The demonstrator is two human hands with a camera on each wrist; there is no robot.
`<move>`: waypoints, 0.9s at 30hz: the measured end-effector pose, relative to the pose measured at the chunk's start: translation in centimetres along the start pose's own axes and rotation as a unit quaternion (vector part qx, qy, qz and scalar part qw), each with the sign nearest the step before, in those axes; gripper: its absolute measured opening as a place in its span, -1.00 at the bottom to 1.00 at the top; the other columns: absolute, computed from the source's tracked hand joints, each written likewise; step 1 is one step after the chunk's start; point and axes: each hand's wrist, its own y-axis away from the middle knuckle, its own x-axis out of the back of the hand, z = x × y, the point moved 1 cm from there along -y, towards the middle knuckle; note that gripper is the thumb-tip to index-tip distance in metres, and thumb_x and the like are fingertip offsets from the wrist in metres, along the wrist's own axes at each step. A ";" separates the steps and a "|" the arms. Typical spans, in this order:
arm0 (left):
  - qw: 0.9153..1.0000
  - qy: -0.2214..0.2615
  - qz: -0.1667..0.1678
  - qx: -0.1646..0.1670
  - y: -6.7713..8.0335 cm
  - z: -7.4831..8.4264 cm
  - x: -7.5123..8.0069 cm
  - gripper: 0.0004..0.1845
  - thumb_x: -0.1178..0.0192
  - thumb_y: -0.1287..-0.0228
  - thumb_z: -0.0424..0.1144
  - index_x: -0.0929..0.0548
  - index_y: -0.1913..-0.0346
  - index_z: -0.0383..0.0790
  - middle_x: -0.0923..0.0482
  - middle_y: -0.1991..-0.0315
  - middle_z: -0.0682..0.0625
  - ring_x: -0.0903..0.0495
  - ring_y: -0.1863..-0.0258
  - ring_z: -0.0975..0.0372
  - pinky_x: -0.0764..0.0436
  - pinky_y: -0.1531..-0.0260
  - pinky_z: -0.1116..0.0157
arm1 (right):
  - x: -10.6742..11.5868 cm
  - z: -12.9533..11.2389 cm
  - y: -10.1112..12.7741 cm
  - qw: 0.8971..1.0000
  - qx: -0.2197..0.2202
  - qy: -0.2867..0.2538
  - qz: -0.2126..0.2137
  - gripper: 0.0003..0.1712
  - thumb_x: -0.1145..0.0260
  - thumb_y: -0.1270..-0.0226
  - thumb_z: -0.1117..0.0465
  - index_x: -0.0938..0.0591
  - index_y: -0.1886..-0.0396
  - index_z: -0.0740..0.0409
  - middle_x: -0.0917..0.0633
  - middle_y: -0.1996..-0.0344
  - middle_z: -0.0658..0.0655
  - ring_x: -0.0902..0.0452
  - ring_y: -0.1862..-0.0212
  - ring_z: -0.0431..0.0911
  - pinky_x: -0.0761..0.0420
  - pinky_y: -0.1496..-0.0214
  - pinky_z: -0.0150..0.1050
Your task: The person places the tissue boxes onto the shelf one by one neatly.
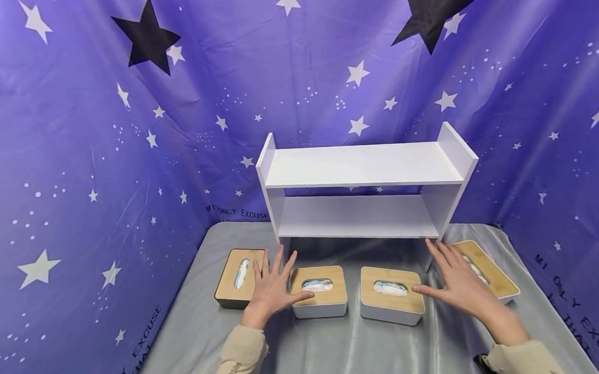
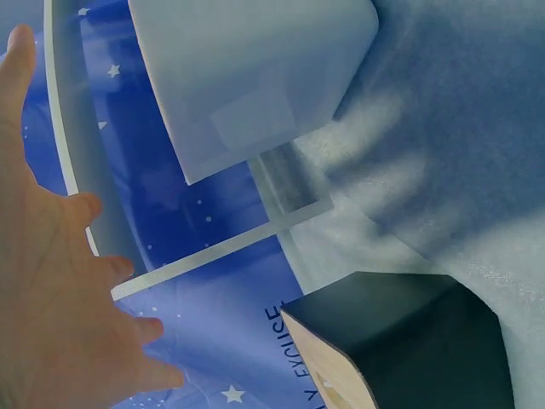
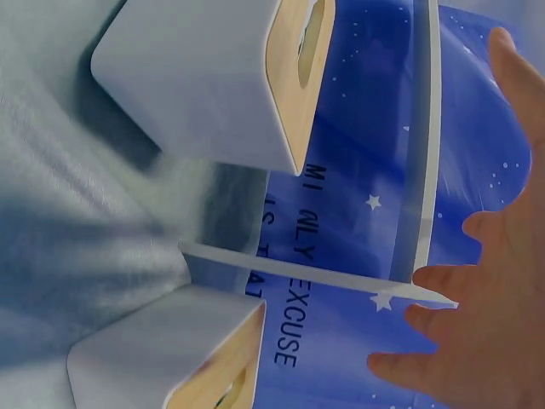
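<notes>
Both hands reach out with fingers spread toward a white two-tier shelf [image 1: 358, 218]. My left hand [image 1: 272, 286] hovers between a dark tissue box [image 1: 229, 279] with a wooden lid and a white tissue box [image 1: 320, 310], overlapping both in the head view. My right hand [image 1: 456, 283] hangs between a second white tissue box [image 1: 392, 311] and a third, angled one [image 1: 496, 273] at the far right. In the left wrist view, the left hand's fingers [image 2: 94, 341] show nothing between them; the right hand's fingers [image 3: 434, 319] are likewise extended in the right wrist view.
The shelf stands at the back of a table covered with grey cloth [image 1: 327, 353]. Blue-purple curtains [image 1: 300, 92] with stars and lettering hang behind it and on both sides. Two black stars hang high up. A dark band is at the right wrist.
</notes>
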 end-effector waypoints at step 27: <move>0.999 0.005 0.011 -0.041 0.7 -0.1 -1.8 0.24 -0.17 0.07 0.59 0.02 -0.62 0.08 0.09 -0.63 -0.10 0.05 -0.58 -0.19 -0.09 -0.53 -0.22 | -2.9 -3.4 -0.9 0.998 0.043 -0.044 -0.007 0.34 -0.51 0.02 -0.32 -0.05 -0.62 0.10 -0.22 -0.48 0.45 -0.12 -0.46 0.43 -0.26 -0.35 0.49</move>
